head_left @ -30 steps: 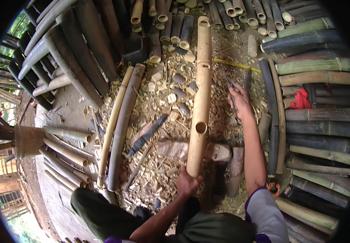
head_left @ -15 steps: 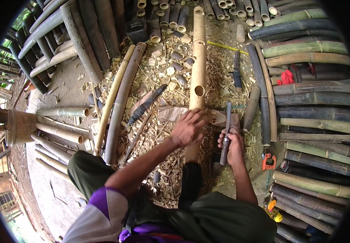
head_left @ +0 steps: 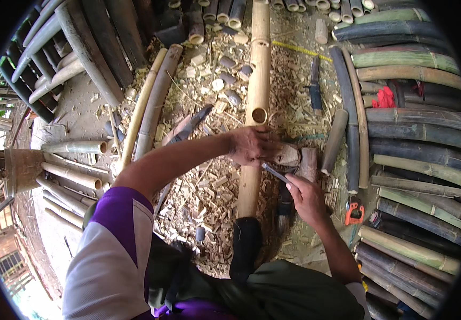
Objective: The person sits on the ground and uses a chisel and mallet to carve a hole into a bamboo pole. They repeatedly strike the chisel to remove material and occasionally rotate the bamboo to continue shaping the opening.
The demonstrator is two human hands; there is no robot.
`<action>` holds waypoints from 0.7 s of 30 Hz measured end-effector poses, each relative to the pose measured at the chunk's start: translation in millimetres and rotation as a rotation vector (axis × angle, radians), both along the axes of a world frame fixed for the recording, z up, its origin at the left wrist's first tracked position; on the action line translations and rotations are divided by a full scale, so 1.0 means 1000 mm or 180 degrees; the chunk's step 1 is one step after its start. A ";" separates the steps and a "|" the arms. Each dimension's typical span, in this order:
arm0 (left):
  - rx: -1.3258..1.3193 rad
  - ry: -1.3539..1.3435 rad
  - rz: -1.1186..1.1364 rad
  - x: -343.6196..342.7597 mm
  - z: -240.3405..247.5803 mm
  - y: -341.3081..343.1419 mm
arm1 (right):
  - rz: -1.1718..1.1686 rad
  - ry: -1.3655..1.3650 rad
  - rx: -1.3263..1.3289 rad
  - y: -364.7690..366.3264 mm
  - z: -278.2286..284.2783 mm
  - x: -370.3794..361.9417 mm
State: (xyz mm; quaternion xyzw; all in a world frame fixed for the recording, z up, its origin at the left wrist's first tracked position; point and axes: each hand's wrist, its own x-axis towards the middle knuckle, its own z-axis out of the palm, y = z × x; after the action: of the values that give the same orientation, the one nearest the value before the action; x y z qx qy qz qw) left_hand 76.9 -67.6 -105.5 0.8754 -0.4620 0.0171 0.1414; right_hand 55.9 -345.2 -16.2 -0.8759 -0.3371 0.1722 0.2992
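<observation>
Fingers of my right hand (head_left: pixel 306 198) grip the metal tool (head_left: pixel 277 174), its tip now swung leftward near the bamboo pole (head_left: pixel 250 189), which I judge brings tool and work together; my left hand (head_left: pixel 249 147), hold unclear, covers the pole, whose long axis points away from me across the wooden block (head_left: pixel 289 154).

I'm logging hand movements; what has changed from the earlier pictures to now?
The left hand has let go of the near end of the bamboo pole and moved forward, to just short of its nearest hole. The right hand has come back toward the person; its narrow-bladed tool, pointing away half a second ago, now slants left toward the pole. The pole still lies over the wood block.
</observation>
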 end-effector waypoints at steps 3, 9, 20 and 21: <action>-0.0017 -0.0096 0.0008 -0.002 0.000 0.000 | 0.0890 -0.0738 -0.0932 0.019 0.032 0.005; -0.0162 -0.0149 0.0082 -0.004 -0.002 0.002 | 0.1664 -0.1265 -0.1568 0.053 0.039 0.008; -0.0138 -0.0412 0.0154 0.002 -0.005 0.003 | 0.1542 -0.1307 -0.2241 -0.005 0.039 0.048; -0.0146 -0.0448 0.0157 -0.003 -0.003 0.003 | 0.1177 -0.1151 -0.2149 -0.012 0.045 0.048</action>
State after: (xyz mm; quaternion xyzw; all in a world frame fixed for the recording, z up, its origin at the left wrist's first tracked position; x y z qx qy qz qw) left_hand 74.0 -65.0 -108.5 0.8797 -0.4485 0.0926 0.1281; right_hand 103.5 -356.9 28.7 -0.8656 -0.4602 0.1674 -0.1043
